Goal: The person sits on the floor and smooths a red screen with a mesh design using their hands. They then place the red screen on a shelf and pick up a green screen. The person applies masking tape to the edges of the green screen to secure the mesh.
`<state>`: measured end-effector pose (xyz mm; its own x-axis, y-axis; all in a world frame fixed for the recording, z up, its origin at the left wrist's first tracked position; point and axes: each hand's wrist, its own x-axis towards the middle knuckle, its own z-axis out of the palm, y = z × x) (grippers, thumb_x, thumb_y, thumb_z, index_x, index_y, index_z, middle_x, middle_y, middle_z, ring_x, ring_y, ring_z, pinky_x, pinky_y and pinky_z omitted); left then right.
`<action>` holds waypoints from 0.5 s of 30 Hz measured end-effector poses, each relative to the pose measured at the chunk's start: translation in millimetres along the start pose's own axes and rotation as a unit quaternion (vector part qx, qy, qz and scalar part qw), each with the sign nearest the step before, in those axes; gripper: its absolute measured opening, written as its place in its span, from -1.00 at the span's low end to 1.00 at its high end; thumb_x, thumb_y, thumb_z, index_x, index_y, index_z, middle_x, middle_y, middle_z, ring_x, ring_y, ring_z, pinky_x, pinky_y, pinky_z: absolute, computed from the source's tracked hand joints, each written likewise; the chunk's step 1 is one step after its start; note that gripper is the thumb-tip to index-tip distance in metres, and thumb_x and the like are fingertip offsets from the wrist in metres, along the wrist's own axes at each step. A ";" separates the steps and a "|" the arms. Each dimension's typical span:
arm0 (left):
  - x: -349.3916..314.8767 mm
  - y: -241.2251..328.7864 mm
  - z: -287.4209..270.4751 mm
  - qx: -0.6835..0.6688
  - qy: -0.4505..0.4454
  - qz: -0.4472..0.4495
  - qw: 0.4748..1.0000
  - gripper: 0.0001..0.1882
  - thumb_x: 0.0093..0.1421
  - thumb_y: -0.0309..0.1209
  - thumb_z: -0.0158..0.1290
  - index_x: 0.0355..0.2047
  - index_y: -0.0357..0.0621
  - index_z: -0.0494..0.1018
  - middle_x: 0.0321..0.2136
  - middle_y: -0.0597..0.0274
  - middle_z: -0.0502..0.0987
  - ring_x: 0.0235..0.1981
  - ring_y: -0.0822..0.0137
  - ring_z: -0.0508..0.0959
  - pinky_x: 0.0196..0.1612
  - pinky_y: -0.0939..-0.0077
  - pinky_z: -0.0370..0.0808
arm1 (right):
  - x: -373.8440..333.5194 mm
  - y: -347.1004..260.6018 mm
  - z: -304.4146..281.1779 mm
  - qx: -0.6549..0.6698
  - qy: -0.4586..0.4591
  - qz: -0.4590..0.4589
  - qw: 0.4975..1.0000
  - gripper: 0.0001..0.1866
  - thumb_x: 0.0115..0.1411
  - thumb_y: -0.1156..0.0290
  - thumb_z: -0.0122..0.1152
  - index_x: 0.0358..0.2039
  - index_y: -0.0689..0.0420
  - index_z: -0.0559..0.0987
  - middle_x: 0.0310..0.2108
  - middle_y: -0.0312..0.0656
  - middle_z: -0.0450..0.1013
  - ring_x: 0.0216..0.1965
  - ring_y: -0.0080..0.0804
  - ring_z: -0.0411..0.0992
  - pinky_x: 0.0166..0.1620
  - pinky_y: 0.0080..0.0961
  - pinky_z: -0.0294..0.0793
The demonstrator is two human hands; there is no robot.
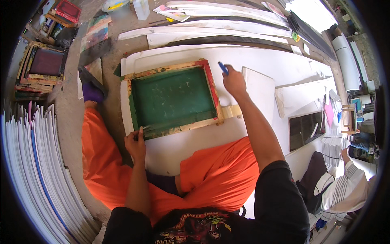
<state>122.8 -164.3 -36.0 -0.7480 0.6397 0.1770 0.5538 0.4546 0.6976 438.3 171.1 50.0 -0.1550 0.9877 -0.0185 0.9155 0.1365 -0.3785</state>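
Sits low with legs bent in orange trousers, before a broad white board spread out in front. Keeps to the left a long row of white sheets, standing on edge, with a blue one among them. Has a wooden printing frame lying on the board toward its left side, strung with dark green mesh and set slightly askew (daubed red along the right rail, worn and blotchy elsewhere). Includes a plain white panel on the board just right of the frame, partly behind the right forearm, and, farther right, a dark glossy panel with bright reflections. Raises the right hand beyond the frame's right rail, well closed, fingers wrapped round a slim blue tool, pointing up and away from the mesh. Rests the left hand at the frame's near left corner, partly curled, with the thumb against the wood; cannot tell of any grip beneath. Shows, beside the right rail, a short pale wood strip.
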 end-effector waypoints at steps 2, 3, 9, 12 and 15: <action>2.1 -0.3 -0.7 0.003 -0.008 -0.015 1.000 -0.67 0.23 -0.16 0.36 -0.38 -0.24 0.68 -0.52 0.11 0.60 -0.37 0.16 0.52 -0.26 0.24 0.48 | -45.6 -4.1 -13.9 0.015 -0.034 -0.004 0.999 -0.61 0.35 0.31 0.14 0.18 0.01 0.57 -0.24 0.23 0.62 -0.15 0.22 0.61 -0.08 0.14 0.58; 3.1 -2.7 -0.7 0.007 -0.012 -0.016 1.000 -0.65 0.22 -0.14 0.36 -0.39 -0.23 0.68 -0.51 0.12 0.61 -0.37 0.16 0.53 -0.26 0.24 0.48 | -69.5 -5.6 -19.0 0.018 -0.051 -0.005 0.999 -0.61 0.35 0.31 0.13 0.17 0.01 0.57 -0.24 0.23 0.62 -0.15 0.21 0.61 -0.08 0.14 0.58; 5.4 -8.0 4.4 0.009 -0.015 -0.018 1.000 -0.60 0.22 -0.05 0.34 -0.38 -0.20 0.69 -0.49 0.12 0.63 -0.35 0.14 0.55 -0.24 0.22 0.50 | -163.2 -5.5 -31.0 0.006 -0.127 0.017 0.992 -0.60 0.39 0.36 0.04 0.20 0.03 0.56 -0.20 0.17 0.62 -0.13 0.19 0.60 -0.05 0.10 0.58; 5.8 -2.5 1.9 0.015 -0.023 -0.022 0.999 -0.56 0.23 -0.04 0.34 -0.34 -0.25 0.69 -0.46 0.02 0.65 -0.34 0.12 0.61 -0.20 0.21 0.53 | -172.5 0.6 -24.1 0.004 -0.154 0.038 0.987 -0.59 0.38 0.38 0.02 0.22 0.04 0.55 -0.15 0.19 0.61 -0.07 0.20 0.58 0.00 0.10 0.57; 6.8 -4.8 2.2 0.007 -0.027 -0.023 0.999 -0.55 0.24 -0.05 0.33 -0.32 -0.29 0.69 -0.45 -0.05 0.67 -0.37 0.12 0.66 -0.20 0.22 0.56 | -174.2 1.9 -19.6 -0.003 -0.156 0.051 0.986 -0.57 0.37 0.39 0.02 0.23 0.03 0.54 -0.13 0.20 0.60 -0.05 0.20 0.58 0.01 0.10 0.56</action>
<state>115.9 -160.8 -39.8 -0.7517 0.6506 0.1077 0.5254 0.4921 0.6941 474.3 0.7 70.7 -0.1674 0.9249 -0.3415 0.9342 0.0381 -0.3546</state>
